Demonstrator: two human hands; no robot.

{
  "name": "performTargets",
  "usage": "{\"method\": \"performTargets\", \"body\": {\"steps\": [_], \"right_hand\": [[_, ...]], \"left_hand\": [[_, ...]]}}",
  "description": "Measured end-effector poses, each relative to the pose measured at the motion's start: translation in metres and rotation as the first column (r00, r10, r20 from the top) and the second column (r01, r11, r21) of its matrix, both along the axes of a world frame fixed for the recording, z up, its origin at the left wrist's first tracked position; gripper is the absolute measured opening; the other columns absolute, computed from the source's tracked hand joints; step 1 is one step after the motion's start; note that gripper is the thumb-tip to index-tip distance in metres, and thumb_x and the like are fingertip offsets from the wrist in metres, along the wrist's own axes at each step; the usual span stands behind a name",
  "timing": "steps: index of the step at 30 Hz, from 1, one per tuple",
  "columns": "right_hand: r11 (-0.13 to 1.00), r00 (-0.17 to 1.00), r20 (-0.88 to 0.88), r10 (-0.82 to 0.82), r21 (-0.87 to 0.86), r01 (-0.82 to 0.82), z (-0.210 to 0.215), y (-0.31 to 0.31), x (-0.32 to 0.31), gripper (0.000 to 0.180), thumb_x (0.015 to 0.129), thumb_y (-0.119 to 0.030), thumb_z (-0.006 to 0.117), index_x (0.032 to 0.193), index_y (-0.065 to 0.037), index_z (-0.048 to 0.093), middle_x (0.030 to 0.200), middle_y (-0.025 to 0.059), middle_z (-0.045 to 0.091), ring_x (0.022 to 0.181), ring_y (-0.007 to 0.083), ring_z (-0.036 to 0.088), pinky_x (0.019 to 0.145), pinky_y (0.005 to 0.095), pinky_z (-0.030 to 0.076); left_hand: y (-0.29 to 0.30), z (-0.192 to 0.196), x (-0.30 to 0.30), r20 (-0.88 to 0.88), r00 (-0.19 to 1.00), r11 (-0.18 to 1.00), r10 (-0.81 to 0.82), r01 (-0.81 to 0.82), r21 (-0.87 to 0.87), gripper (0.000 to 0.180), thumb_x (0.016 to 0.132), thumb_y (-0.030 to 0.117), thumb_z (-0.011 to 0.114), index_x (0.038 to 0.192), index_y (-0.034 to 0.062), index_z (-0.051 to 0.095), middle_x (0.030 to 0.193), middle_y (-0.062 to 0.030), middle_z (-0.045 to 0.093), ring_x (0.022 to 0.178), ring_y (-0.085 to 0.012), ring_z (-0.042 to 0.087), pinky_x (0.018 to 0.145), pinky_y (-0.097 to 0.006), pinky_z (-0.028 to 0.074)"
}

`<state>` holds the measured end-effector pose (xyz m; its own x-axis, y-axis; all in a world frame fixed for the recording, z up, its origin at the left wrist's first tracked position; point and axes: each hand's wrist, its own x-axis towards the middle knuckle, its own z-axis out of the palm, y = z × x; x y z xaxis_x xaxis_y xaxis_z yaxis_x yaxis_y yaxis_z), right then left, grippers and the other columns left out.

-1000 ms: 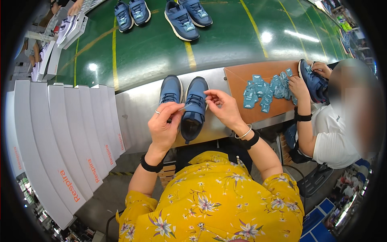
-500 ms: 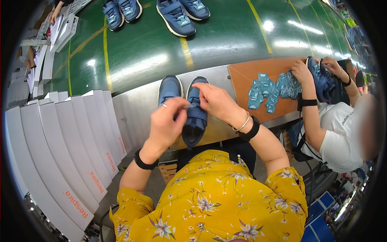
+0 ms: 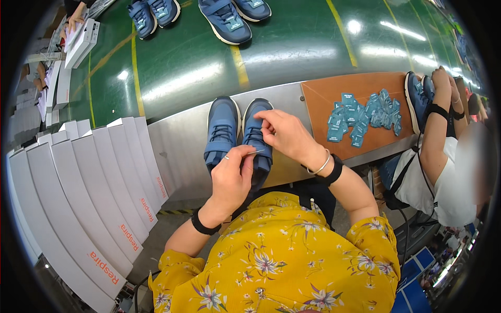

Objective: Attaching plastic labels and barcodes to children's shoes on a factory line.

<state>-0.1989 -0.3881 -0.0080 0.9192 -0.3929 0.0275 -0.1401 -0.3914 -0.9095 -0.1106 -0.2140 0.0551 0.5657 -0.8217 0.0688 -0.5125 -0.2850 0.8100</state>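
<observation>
Side by side on the metal table edge stand a left blue shoe [image 3: 222,125] and a right blue shoe [image 3: 252,136], toes pointing away from me. Over the right shoe's strap, my left hand [image 3: 233,176] pinches a thin pale strip [image 3: 256,152], too small to name more exactly. My right hand [image 3: 288,136] is closed in a pinch at the right side of that shoe's laces. Its fingertips touch or nearly touch the shoe, and I cannot make out what is in them. The shoe's heel is partly hidden by my left hand.
White shoeboxes [image 3: 99,198] stand stacked at left. Teal tags [image 3: 360,117] lie piled on a brown board [image 3: 318,94]. A co-worker's hands [image 3: 443,83] are beside blue shoes [image 3: 416,99] at right. More blue shoes [image 3: 225,21] sit on the green conveyor [image 3: 182,68].
My left hand has come down toward me and slightly right, uncovering the left shoe. My right hand has shifted a little. The co-worker's hands and shoes have moved right.
</observation>
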Motion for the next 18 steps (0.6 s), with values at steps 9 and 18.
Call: {"method": "performTargets", "body": {"steps": [9,18], "right_hand": [[0.996,0.995,0.059,-0.082,0.049,0.079,-0.009,0.004,-0.002,0.041,0.078,0.008,0.069,0.116,-0.003,0.06,0.083,0.0061,0.062,0.072,0.0193,0.062,0.068,0.0313,0.053],[0.893,0.989,-0.098,-0.114,0.426,0.145,-0.011,-0.002,-0.002,0.039,0.081,0.008,0.066,0.118,-0.002,0.054,0.081,-0.0009,0.057,0.07,0.0062,0.051,0.066,0.0229,0.047]], "left_hand": [[-0.039,0.015,0.058,0.298,0.931,0.976,-0.212,0.215,0.023,0.028,0.075,-0.01,0.072,0.099,0.0048,0.071,0.096,-0.0076,0.065,0.084,-0.027,0.065,0.071,-0.037,0.055],[-0.048,-0.008,0.087,0.384,0.723,0.816,-0.574,0.547,0.19,0.022,0.074,-0.003,0.073,0.093,0.0082,0.07,0.088,-0.0042,0.062,0.073,-0.023,0.064,0.062,-0.036,0.054]]}}
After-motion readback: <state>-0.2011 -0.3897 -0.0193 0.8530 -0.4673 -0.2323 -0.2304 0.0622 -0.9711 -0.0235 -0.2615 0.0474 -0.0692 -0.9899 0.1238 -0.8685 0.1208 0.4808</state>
